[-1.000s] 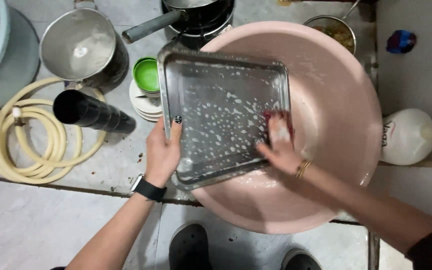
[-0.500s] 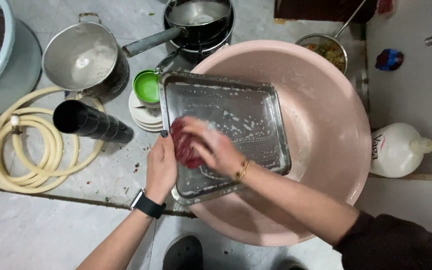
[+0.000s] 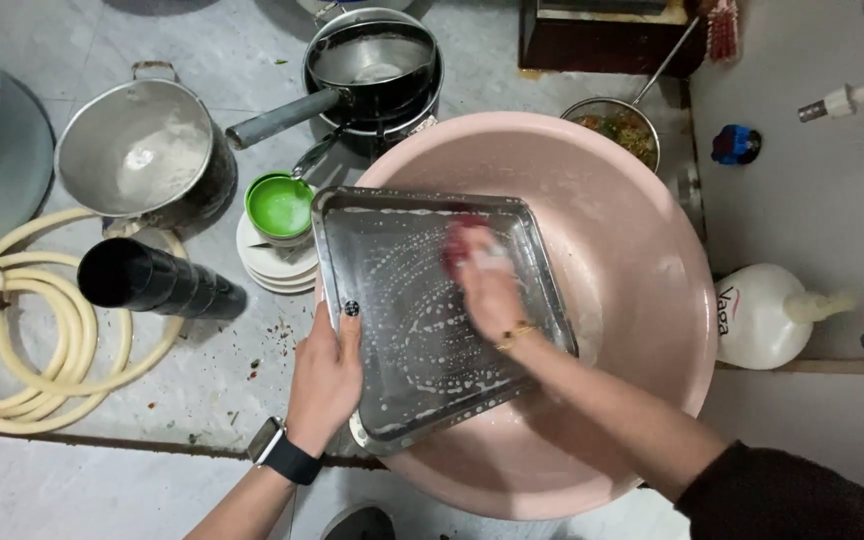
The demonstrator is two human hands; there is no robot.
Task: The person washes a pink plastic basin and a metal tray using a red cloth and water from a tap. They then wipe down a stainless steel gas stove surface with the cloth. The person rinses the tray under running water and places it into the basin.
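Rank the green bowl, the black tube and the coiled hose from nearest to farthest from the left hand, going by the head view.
From the left hand:
1. Green bowl, on stacked plates just above the hand.
2. Black tube, lying on the floor farther left.
3. Coiled hose, at the far left edge.

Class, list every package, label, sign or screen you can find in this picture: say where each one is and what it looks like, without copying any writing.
White plastic jug: lying on its side at the right, beside the pink basin; rounded body, pale spout, handwritten mark in dark and red.
Smartwatch: on the left wrist, bottom centre; dark band, rectangular face, screen too small to read.
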